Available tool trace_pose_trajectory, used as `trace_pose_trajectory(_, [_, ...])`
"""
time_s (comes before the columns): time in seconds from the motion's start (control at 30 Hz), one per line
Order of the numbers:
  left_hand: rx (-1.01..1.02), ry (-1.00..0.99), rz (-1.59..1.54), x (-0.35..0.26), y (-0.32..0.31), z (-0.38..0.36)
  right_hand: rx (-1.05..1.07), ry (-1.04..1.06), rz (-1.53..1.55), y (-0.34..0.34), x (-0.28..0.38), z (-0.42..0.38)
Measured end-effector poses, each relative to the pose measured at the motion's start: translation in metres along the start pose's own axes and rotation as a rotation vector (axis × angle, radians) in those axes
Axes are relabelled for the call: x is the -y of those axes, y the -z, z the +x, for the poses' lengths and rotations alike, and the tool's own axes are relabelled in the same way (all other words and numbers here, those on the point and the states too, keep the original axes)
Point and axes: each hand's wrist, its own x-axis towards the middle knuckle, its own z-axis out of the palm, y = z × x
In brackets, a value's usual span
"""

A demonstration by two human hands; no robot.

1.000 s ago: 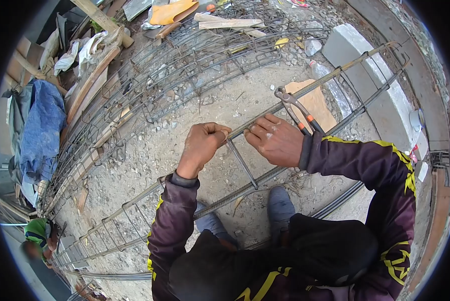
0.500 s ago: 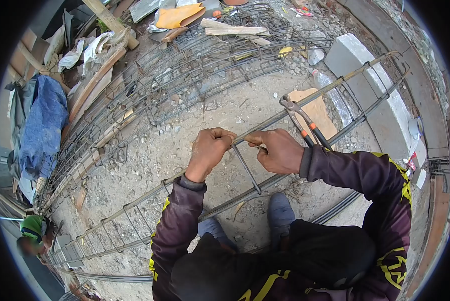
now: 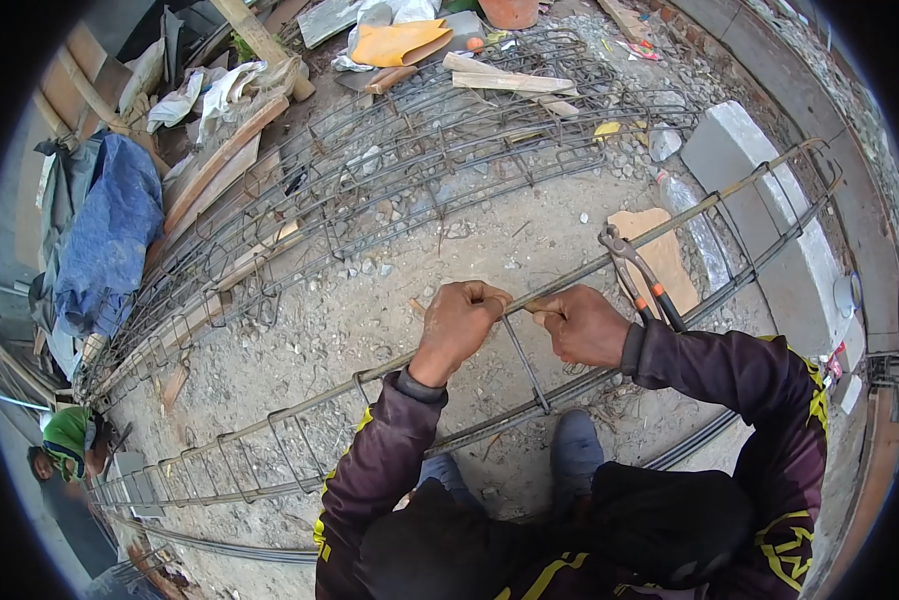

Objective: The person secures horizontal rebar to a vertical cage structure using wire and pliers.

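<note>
A long rebar cage (image 3: pixel 299 412) runs diagonally past me, its lengthwise bars joined by bent stirrups (image 3: pixel 525 366). My left hand (image 3: pixel 461 328) has its fingers pinched together at the upper bar, just left of one stirrup's top corner. On the other side of that corner, my right hand (image 3: pixel 587 326) is closed, thumb and forefinger pressed at the same bar. Whatever is between the fingertips is too small and hidden to name. Right of my right hand, pincers (image 3: pixel 641 278) with black and orange handles rest across the upper bar.
More rebar cages (image 3: pixel 439 160) lie beyond, with wood offcuts (image 3: pixel 514 82) on them. A concrete block (image 3: pixel 759 190), a plastic bottle (image 3: pixel 694 225) and cardboard (image 3: pixel 659 245) are at right. A blue tarp (image 3: pixel 109 240) hangs left. Another person (image 3: pixel 67 440) crouches at the far left end.
The view has swung so that the scene sits further right and slightly lower. Both hands stay at the same stirrup corner, with fingers slightly shifted. More of the other person shows.
</note>
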Motion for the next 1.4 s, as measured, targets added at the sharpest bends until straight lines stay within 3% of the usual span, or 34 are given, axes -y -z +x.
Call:
trace_pose_trajectory(0.13, [0.030,0.005,-0.078,0.008,0.000,-0.001,-0.019,0.193,-0.306,-0.007,-0.007,-0.002])
trace_pose_trajectory(0.3, [0.054,0.002,-0.099,0.008,0.001,0.001,0.105,0.259,-0.614,-0.009,0.006,0.003])
trace_pose_trajectory(0.43, [0.054,0.006,-0.077,0.012,0.001,0.002,0.154,0.282,-0.583,-0.018,-0.003,0.019])
trace_pose_trajectory(0.63, [0.048,-0.020,-0.012,0.002,0.003,-0.004,0.066,0.372,-0.160,-0.014,-0.020,0.021])
trace_pose_trajectory(0.73, [0.010,-0.081,-0.073,0.011,0.000,-0.003,0.262,0.219,-0.183,0.005,0.003,0.015])
trace_pose_trajectory(0.83, [-0.044,-0.127,-0.080,0.014,-0.003,-0.003,0.296,0.278,-0.299,0.015,0.015,0.019])
trace_pose_trajectory(0.93, [-0.127,-0.219,-0.030,0.013,-0.008,-0.009,0.159,0.441,-0.479,0.013,0.018,0.028])
trace_pose_trajectory(1.07, [-0.335,-0.510,0.158,0.010,-0.018,-0.030,0.008,0.463,-0.580,0.018,0.033,0.025])
trace_pose_trajectory(1.1, [-0.286,-0.506,0.220,0.009,-0.018,-0.037,-0.015,0.482,-0.594,0.018,0.035,0.028])
trace_pose_trajectory(1.17, [-0.412,-0.597,0.270,0.013,-0.025,-0.044,-0.054,0.571,-0.729,0.023,0.041,0.029])
trace_pose_trajectory(1.27, [-0.498,-0.562,0.290,0.015,-0.037,-0.053,-0.124,0.677,-0.838,0.024,0.041,0.037])
trace_pose_trajectory(1.4, [-0.558,-0.545,0.312,0.018,-0.046,-0.056,-0.168,0.646,-0.815,0.029,0.033,0.046])
